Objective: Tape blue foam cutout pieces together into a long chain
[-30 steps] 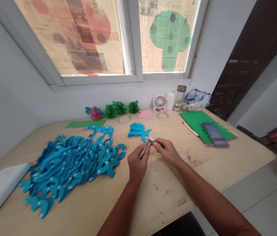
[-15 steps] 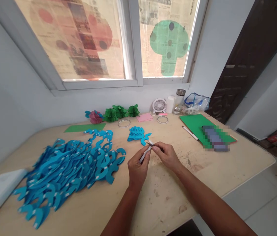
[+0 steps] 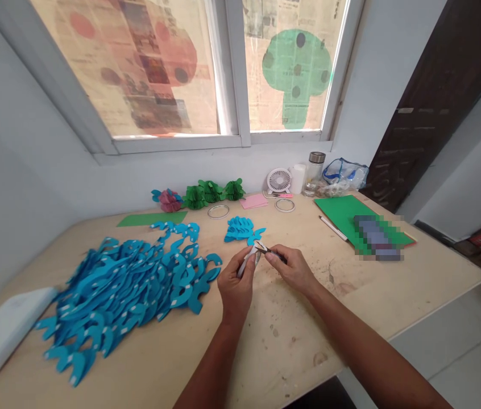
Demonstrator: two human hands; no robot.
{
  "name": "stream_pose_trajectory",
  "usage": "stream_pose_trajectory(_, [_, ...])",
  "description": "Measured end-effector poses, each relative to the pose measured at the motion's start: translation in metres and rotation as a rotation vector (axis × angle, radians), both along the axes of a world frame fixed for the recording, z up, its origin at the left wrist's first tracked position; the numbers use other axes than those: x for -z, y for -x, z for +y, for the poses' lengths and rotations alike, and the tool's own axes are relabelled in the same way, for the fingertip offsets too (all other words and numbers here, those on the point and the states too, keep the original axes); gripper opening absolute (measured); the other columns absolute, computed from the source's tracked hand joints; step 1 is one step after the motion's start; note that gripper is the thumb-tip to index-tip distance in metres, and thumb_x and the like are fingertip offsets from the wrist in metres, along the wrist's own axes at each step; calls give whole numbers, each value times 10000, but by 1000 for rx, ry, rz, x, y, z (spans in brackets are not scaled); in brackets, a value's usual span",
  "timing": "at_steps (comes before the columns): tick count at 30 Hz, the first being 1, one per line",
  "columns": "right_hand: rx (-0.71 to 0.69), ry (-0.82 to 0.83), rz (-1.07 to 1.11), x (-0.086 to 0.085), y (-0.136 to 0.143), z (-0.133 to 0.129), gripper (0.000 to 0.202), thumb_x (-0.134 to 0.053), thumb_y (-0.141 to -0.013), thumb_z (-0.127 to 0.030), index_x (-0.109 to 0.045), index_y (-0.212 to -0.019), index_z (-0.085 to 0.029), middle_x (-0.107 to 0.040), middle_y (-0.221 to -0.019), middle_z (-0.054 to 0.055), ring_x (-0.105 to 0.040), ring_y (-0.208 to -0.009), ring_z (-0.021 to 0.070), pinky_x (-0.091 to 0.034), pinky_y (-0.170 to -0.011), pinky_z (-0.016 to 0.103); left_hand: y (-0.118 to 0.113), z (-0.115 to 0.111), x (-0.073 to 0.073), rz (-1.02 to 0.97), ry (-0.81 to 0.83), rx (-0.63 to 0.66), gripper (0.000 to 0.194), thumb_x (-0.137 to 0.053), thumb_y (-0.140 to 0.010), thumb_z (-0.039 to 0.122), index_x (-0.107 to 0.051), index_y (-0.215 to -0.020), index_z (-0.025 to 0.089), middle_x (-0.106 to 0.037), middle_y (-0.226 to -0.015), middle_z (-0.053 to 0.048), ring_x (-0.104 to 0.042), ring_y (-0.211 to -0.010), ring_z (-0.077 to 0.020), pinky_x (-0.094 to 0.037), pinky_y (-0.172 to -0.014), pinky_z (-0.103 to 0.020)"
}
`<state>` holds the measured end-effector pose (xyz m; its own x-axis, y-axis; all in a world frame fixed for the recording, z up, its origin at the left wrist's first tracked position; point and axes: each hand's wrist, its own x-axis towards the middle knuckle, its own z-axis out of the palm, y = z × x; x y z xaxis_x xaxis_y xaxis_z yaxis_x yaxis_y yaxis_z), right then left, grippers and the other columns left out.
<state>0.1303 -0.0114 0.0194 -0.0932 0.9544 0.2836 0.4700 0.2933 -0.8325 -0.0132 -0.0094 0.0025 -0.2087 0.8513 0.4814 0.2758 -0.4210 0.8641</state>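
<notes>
Across the wooden table (image 3: 274, 352) spreads a pile of blue paper pieces (image 3: 129, 284); right of that pile, the left hand (image 3: 236, 281) pinches a white strip (image 3: 243, 269), and the right hand (image 3: 293, 270) grips what look like dark scissors (image 3: 261, 249), tips at the strip's upper end. Holding the strip firmly close to the blades should keep a cut straight. Right of the pile's far end lies a smaller blue stack (image 3: 239, 228); behind the pile sit green paper flowers (image 3: 212, 192).

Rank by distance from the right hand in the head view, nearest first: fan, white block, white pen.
From the right hand:
1. White pen: ahead, to the right.
2. Fan: farther back, roughly straight ahead.
3. White block: far left.
</notes>
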Motion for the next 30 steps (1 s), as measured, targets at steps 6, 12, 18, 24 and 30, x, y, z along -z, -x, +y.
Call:
stream_pose_trajectory(6, [-45,-7,-3,0,1,-1,352,-439,-844,-449,-621,-772,-157,-449,-595,-27,-394,-565,98,-283,-524,214,-1,0,-1,-19,5,-2,312,-598,-740,359,-680,-970,165,-706,-829,-54,-635,-685,-151,-506,-612,-231])
stream_pose_trajectory(12, [-37,-14,-6,0,2,-1,365,-434,-847,-453,-641,-806,-155,-452,-596,-30,-382,-560,95,-286,-525,215,-1,-1,-1,6,5,4,314,-592,-748,353,-676,-976,153,-706,-831,-56,-625,-671,-140,-494,-601,-220])
stream_pose_trajectory(18, [5,-22,-10,2,2,-1,370,-443,-838,-458,-645,-757,-159,-437,-549,-28,-386,-533,98,-284,-503,216,-3,-2,-2,5,7,13,308,-586,-751,345,-670,-976,153,-707,-864,-61,-634,-731,-156,-502,-656,-239])
stream_pose_trajectory(24, [90,-57,-88,3,1,-1,349,-465,-828,-453,-670,-761,-178,-507,-549,-17,-419,-524,104,-285,-496,219,-3,-2,-2,11,19,33,307,-586,-751,342,-665,-981,154,-707,-825,-49,-617,-666,-133,-487,-613,-216])
stream_pose_trajectory(30, [171,-105,-225,3,2,-2,351,-452,-840,-459,-674,-765,-198,-598,-608,7,-461,-539,115,-281,-526,230,-1,2,3,76,1,23,302,-578,-756,341,-666,-982,161,-703,-804,-40,-607,-647,-123,-472,-598,-206])
